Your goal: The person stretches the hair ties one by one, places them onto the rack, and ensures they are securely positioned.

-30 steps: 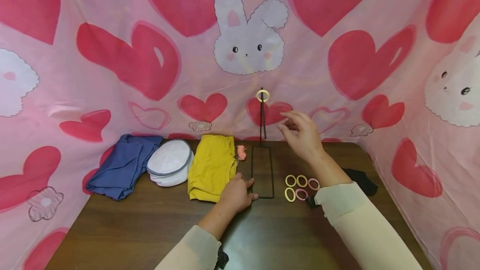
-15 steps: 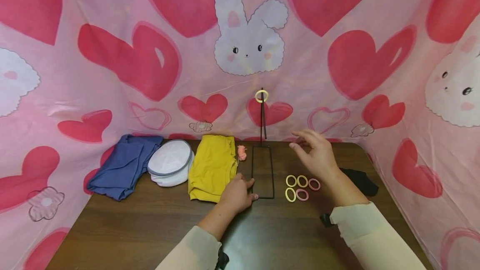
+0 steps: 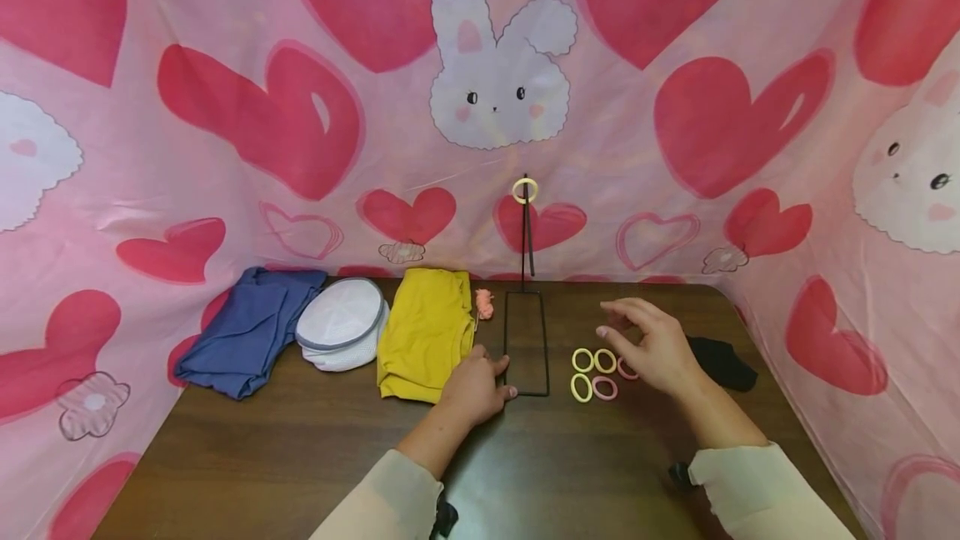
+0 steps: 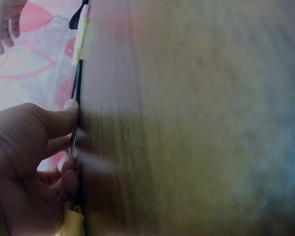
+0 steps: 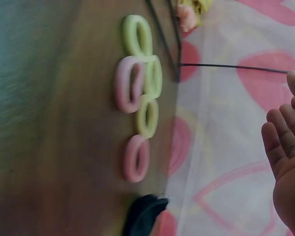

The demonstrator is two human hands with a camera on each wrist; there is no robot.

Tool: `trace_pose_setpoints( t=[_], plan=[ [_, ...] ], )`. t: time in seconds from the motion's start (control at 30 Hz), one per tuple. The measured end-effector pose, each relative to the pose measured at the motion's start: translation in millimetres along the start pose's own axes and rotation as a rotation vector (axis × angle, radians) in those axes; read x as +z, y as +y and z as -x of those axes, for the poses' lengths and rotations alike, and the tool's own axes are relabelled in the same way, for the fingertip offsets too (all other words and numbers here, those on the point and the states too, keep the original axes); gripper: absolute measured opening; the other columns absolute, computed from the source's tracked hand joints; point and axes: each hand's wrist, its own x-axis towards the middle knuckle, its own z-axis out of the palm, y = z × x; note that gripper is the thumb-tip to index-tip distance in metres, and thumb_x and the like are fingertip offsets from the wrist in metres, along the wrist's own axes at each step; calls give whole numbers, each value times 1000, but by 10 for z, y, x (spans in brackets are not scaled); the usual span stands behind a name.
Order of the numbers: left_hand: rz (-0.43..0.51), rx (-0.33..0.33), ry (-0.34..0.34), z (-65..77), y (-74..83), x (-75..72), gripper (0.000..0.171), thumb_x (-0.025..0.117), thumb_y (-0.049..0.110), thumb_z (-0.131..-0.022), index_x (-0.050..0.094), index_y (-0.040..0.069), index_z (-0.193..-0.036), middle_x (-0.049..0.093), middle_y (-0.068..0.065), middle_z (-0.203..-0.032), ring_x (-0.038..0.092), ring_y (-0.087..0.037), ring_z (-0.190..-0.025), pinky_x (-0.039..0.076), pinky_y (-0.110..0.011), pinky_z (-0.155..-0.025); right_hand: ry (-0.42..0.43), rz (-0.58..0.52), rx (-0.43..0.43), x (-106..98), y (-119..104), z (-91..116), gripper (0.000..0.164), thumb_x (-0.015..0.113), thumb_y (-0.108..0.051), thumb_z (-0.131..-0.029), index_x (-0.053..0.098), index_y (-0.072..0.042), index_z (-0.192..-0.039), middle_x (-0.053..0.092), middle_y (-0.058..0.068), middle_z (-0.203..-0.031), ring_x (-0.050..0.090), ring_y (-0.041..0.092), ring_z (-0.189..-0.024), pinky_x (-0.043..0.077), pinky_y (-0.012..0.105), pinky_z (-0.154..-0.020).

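A thin black wire stand (image 3: 547, 346) has a rectangular base on the table and a tall upright. One pale yellow ring hair tie (image 3: 514, 190) hangs at its top. At the base's near left corner, my left hand (image 3: 474, 387) holds the frame with thumb and fingers. My right hand (image 3: 654, 348) is held above the table with loosely bent fingers and nothing in them. Below and left of it lie several yellow and pink hair ties (image 5: 130, 84), one pink tie partly hidden by the hand in the head view.
Left of the stand lie a small coral-pink bundle (image 3: 483, 304), folded yellow cloth (image 3: 422, 332), a white mesh bag (image 3: 341, 319) and folded blue cloth (image 3: 247, 332). Black cloth (image 3: 722, 363) lies at the right. A pink heart-and-rabbit sheet (image 3: 600, 140) encloses the table's back and sides.
My right hand has moved away from the stand's upright, down and right toward the loose hair ties. The left hand stays on the base, and the hung hair tie shifts only slightly.
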Motion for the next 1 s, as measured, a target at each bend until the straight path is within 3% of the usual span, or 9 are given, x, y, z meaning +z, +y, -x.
trace_pose_setpoints(
  t=[0.2,0.4,0.57,1.0],
  plan=[
    [-10,1,10,-17,-8,-7,62,78,45,-91,63,15,-144,59,-10,-112,58,-21,-89,53,-38,-84,-95,87,59,-15,98,205,43,86,-16,-86,74,-12,-126,73,4,-117,68,23,-95,54,38,-77],
    [-7,7,29,2,-6,-9,61,79,43,-91,64,14,-143,60,-11,-113,61,-23,-89,54,-39,-83,-204,120,81,-17,271,365,48,87,-13,-84,71,-9,-129,72,7,-119,67,27,-105,54,50,-84],
    [-13,9,26,1,-2,-4,61,78,44,-91,64,14,-143,60,-11,-112,61,-23,-88,54,-39,-83,-295,144,116,-35,378,459,49,88,-14,-82,72,-5,-127,72,11,-117,64,33,-108,52,54,-89],
    [-1,-1,9,4,12,-8,62,78,44,-92,64,15,-144,60,-11,-110,58,-21,-86,54,-37,-83,-422,208,181,-42,499,511,48,89,-15,-81,73,-6,-126,73,12,-118,62,36,-111,48,57,-96]
  ],
)
